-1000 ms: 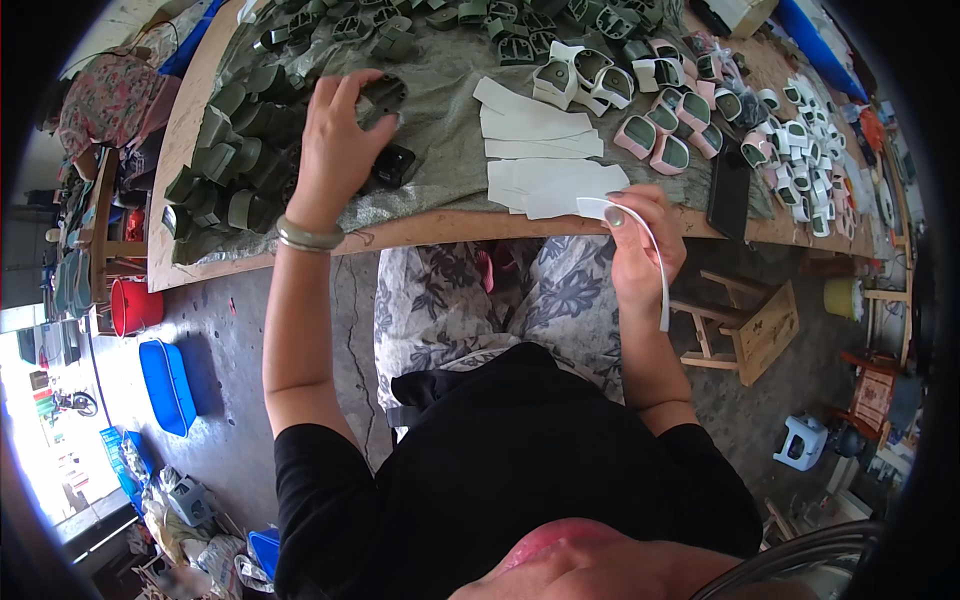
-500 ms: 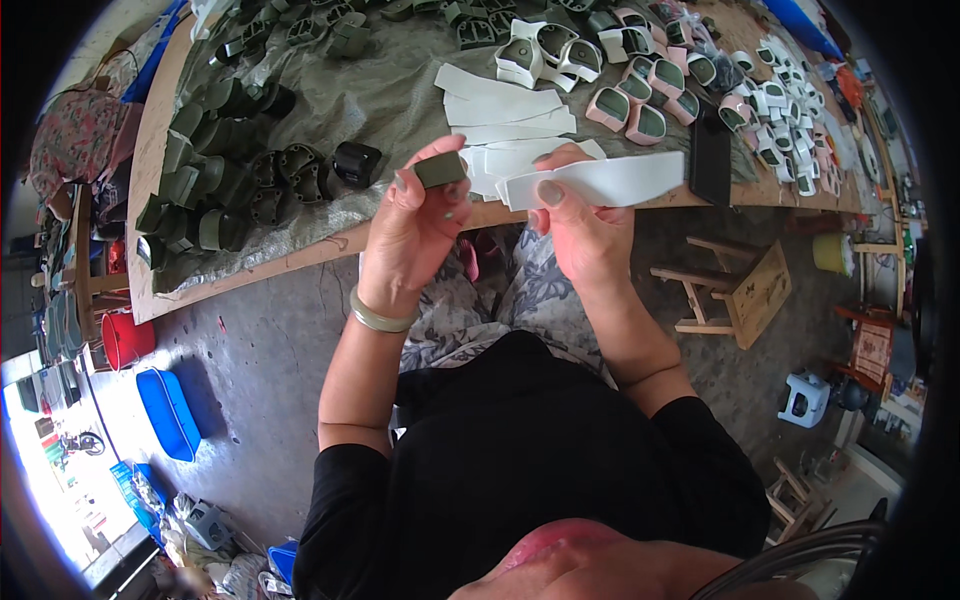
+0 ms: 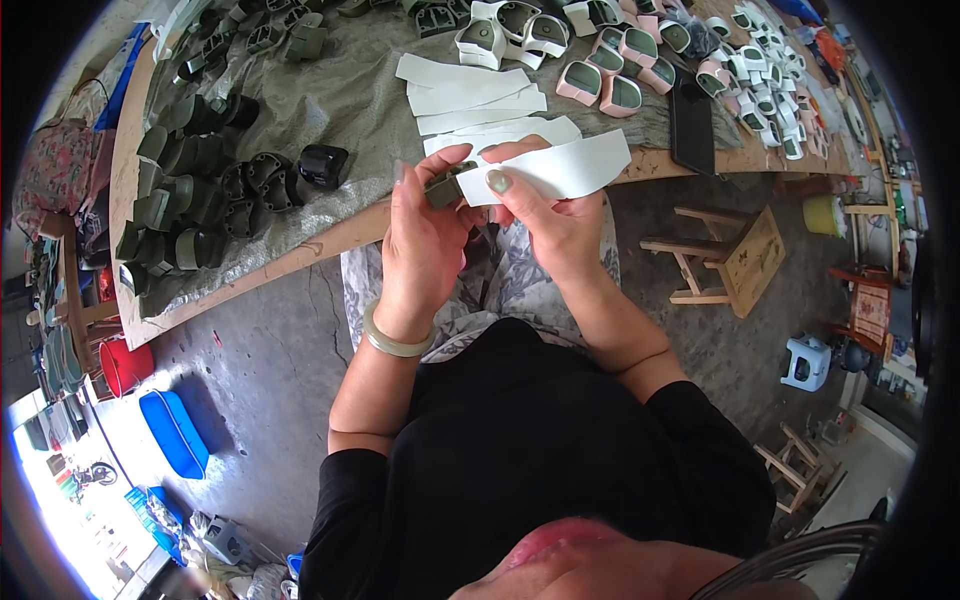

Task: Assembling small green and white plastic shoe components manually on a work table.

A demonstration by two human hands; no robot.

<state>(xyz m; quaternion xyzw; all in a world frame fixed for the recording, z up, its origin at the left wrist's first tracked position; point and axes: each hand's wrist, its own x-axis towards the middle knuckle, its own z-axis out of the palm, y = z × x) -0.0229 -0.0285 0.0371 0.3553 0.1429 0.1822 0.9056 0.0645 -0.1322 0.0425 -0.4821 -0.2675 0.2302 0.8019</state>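
Note:
In front of the table's near edge, my left hand [image 3: 418, 235] has its fingers curled round a small dark green band-shaped piece [image 3: 442, 190]. Beside it, my right hand [image 3: 558, 225] pinches a white curved strip [image 3: 585, 165] between thumb and fingers. The strip's left end meets the green piece; whether it overlaps or enters it I cannot tell. Just beyond my hands, a fanned pile of white strips [image 3: 465, 95] lies on the table. To the left stand rows of dark green bands [image 3: 190, 205], with a shiny black object [image 3: 322, 166] near them.
A crumpled green sheet [image 3: 345, 95] covers much of the table [image 3: 335, 245]. White and green rings [image 3: 505, 35], pink ones [image 3: 620, 95] and a white heap [image 3: 765, 85] lie to the right, near a dark flat case [image 3: 690, 125]. A wooden stool [image 3: 740, 260] and blue basin [image 3: 173, 433] are on the floor.
My two hands have come together, bringing the white strip's left end to the green piece. The green piece has turned in my left hand. The whole view has shifted slightly.

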